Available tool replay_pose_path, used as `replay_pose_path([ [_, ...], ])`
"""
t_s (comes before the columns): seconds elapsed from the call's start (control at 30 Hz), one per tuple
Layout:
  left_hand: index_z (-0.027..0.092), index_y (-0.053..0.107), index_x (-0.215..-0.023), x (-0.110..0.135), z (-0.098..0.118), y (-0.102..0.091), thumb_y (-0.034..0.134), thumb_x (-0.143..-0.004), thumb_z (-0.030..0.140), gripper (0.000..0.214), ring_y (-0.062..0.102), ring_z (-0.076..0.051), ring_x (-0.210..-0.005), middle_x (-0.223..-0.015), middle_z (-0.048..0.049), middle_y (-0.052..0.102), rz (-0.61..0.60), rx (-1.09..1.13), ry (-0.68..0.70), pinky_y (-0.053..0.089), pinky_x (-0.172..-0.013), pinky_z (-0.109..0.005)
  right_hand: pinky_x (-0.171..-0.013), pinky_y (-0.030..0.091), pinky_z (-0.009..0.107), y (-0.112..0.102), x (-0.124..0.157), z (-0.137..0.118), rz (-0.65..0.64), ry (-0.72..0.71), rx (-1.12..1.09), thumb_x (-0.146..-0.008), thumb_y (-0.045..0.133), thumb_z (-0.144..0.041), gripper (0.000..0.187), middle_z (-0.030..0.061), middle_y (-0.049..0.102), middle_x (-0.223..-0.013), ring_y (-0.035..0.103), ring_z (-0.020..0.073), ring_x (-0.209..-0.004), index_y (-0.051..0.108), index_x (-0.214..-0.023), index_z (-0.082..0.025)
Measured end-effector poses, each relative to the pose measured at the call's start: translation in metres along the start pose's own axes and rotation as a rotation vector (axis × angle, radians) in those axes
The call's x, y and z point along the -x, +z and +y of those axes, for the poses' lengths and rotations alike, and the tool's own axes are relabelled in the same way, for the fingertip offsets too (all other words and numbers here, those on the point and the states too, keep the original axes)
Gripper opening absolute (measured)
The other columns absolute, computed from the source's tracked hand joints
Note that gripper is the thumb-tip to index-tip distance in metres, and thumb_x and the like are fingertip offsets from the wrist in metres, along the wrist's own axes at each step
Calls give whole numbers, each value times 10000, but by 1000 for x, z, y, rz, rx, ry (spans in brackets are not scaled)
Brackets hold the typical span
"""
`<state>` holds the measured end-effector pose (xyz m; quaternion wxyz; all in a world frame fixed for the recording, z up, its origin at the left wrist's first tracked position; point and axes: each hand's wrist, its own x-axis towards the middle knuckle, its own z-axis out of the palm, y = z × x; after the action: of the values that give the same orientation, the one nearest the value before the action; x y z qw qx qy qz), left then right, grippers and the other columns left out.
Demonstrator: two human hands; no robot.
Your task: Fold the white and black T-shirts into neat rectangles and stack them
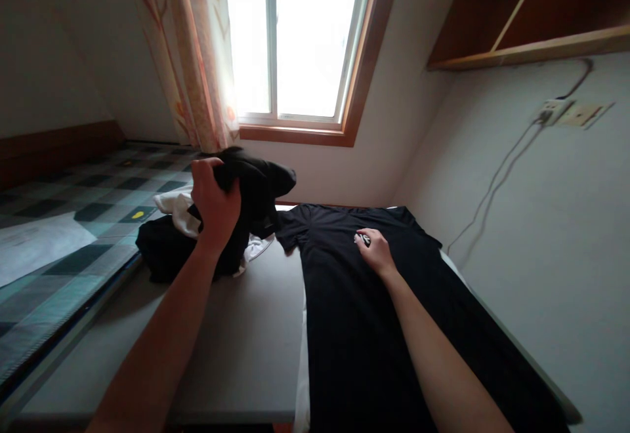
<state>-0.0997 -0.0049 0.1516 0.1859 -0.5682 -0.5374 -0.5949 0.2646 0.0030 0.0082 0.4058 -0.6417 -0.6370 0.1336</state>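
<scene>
My left hand [214, 200] is closed round a bunched black garment [256, 187], lifted over a pile of black and white clothes [172, 236] at the table's far left. My right hand [377, 249] rests palm down near the collar of a black T-shirt [369, 328] spread flat along the table's right side. Its fingers are curled, with a small white label or object partly showing at the fingertips. The table top [246, 341] is grey.
A bed with a green and black check cover [73, 223] lies along the left. A bright window with a patterned curtain [197, 59] is behind the table. A wall socket with cables [556, 111] and a wooden shelf [531, 20] are on the right wall.
</scene>
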Motion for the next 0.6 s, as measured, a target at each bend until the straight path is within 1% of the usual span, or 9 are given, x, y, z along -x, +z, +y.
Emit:
replay_pose_path([
  [0.07, 241, 531, -1105, 4, 12, 1, 624, -859, 326, 277, 574, -238, -1045, -1121, -101, 589, 33, 206, 28, 464, -868, -440, -937, 482, 499, 2, 5, -20, -124, 15, -374, -809, 580, -579, 517, 137, 665, -1141, 636, 292, -1036, 655, -1172, -219],
  [0.13, 237, 511, -1155, 13, 28, 5, 653, -830, 313, 362, 597, -213, -1003, -1131, -78, 597, -156, 380, 91, 492, -844, -407, -896, 506, 517, 4, 13, -40, -372, 87, -767, -792, 568, -667, 658, 105, 662, -1189, 657, 283, -1024, 525, -1338, -305],
  [0.2, 230, 510, -1217, 24, 42, 8, 665, -821, 336, 438, 619, -196, -1005, -1160, -55, 618, -570, 498, 227, 506, -861, -361, -925, 496, 523, 7, 23, -53, -553, 161, -1053, -771, 545, -732, 717, 71, 640, -1265, 639, 279, -1093, 460, -1385, -372],
  [0.27, 246, 543, -1238, 35, 51, 12, 664, -831, 379, 445, 630, -191, -1036, -1184, -38, 646, -1009, 529, 367, 501, -893, -321, -976, 478, 496, 10, 30, -57, -613, 264, -1178, -740, 540, -774, 719, 62, 645, -1273, 605, 280, -1163, 556, -1306, -331],
  [0.33, 248, 574, -1239, 44, 51, 15, 652, -842, 416, 438, 640, -199, -1045, -1168, -40, 672, -1249, 461, 416, 495, -899, -305, -992, 482, 464, 14, 33, -54, -564, 393, -1166, -704, 606, -749, 666, 58, 677, -1220, 590, 285, -1185, 659, -1163, -270],
  [0.4, 245, 582, -1251, 50, 43, 21, 634, -853, 435, 444, 645, -220, -1052, -1160, -51, 681, -1280, 348, 399, 489, -907, -316, -975, 505, 446, 17, 34, -50, -468, 474, -1100, -663, 725, -623, 546, 36, 696, -1181, 595, 284, -1176, 696, -1073, -264],
  [0.47, 250, 582, -1264, 54, 32, 28, 612, -865, 447, 446, 632, -243, -1091, -1202, -62, 666, -1216, 253, 378, 473, -944, -338, -940, 531, 427, 20, 32, -47, -375, 491, -1048, -626, 795, -457, 420, 20, 713, -1134, 613, 279, -1144, 714, -996, -274],
  [0.53, 245, 584, -1270, 57, 20, 39, 560, -895, 451, 429, 614, -258, -1135, -1257, -75, 639, -1130, 178, 328, 452, -987, -358, -891, 555, 421, 19, 29, -46, -315, 468, -1031, -611, 794, -371, 317, 28, 738, -1031, 645, 285, -1075, 722, -901, -263],
  [0.6, 221, 588, -1270, 62, 7, 51, 471, -940, 446, 416, 599, -265, -1167, -1290, -96, 621, -1067, 133, 243, 437, -1015, -373, -849, 567, 429, 12, 24, -45, -229, 408, -1040, -652, 751, -382, 231, 31, 747, -914, 673, 286, -996, 715, -838, -249],
])
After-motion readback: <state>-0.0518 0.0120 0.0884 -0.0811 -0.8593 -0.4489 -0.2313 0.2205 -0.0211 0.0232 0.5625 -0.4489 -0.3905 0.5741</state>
